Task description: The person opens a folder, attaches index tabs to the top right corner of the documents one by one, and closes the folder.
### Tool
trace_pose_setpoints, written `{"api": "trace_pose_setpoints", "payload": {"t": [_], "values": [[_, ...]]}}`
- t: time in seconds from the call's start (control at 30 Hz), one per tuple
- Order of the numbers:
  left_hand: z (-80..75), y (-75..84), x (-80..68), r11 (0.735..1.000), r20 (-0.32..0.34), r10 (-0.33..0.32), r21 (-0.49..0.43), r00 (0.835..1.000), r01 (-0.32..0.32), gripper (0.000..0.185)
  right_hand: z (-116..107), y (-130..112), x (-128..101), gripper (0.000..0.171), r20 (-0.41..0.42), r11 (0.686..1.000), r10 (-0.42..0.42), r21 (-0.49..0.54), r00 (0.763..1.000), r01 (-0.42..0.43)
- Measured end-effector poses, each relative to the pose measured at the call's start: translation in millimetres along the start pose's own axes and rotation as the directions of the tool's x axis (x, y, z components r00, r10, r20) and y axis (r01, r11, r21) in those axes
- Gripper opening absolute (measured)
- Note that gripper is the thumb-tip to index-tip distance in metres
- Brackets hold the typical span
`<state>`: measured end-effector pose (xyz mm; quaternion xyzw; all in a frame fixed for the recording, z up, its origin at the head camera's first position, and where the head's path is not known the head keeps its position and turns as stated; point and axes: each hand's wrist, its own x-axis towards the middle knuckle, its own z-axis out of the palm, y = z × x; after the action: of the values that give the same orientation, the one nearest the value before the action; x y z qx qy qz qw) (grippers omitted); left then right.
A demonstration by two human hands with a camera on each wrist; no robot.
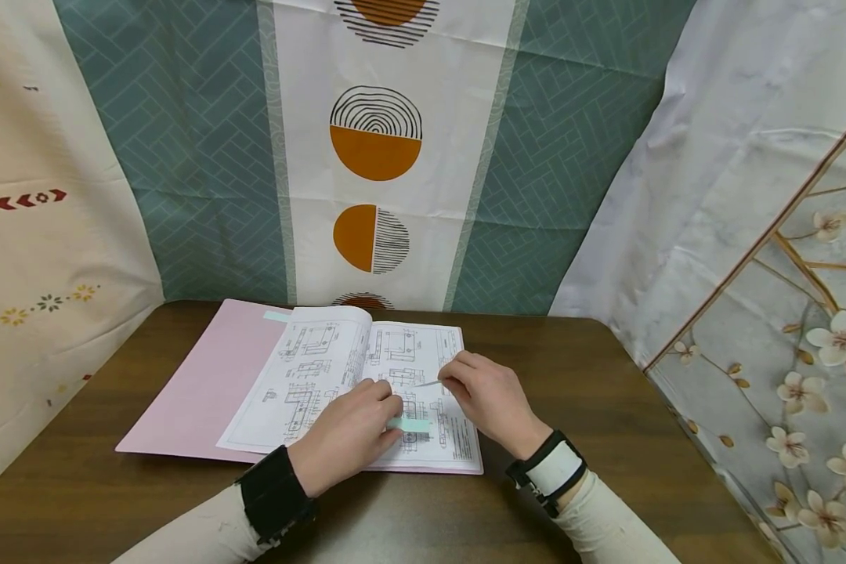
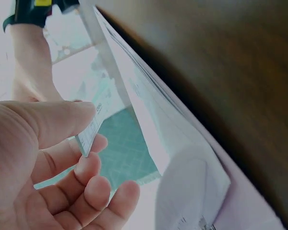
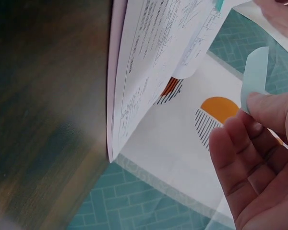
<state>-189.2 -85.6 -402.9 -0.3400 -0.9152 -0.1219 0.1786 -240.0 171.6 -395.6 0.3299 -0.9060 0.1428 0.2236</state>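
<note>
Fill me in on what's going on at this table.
A person is handling pale green strips over an open pink folder on the table. The left hand pinches one strip, and the right hand pinches another strip between thumb and finger. Both hands are above the right-hand page of technical drawings. A third strip sits near the top of the folder's left side.
</note>
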Motion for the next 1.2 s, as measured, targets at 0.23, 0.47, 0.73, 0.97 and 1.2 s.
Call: {"api": "trace_pose_setpoints", "payload": {"t": [0.23, 0.47, 0.73, 0.97, 1.2], "values": [[-6.4, 11.7, -5.9, 0.999, 0.043, 0.042, -0.007, 0.998, -0.042, 0.025, 0, 0, 0, 0.024, 0.012, 1.000, 0.022, -0.008, 1.000, -0.022], [-9.8, 20.6, -9.8, 0.996, 0.127, 0.085, -0.026, 0.988, -0.083, 0.024, 2, 0, 0, 0.024, 0.011, 1.000, 0.025, -0.010, 1.000, -0.025], [-10.1, 27.4, -15.2, 0.990, 0.178, 0.142, -0.047, 0.974, -0.135, 0.021, 3, 1, -2, 0.023, 0.010, 0.999, 0.028, -0.023, 1.000, -0.028], [-5.9, 29.7, -16.8, 0.989, 0.239, 0.150, -0.035, 0.959, -0.145, 0.022, 3, 1, -3, 0.023, 0.017, 0.999, 0.042, -0.025, 0.999, -0.042], [-3.0, 30.6, -19.6, 0.988, 0.261, 0.151, -0.008, 0.953, -0.154, 0.022, 2, 0, -2, 0.023, 0.024, 0.999, 0.047, -0.027, 0.999, -0.046]]}}
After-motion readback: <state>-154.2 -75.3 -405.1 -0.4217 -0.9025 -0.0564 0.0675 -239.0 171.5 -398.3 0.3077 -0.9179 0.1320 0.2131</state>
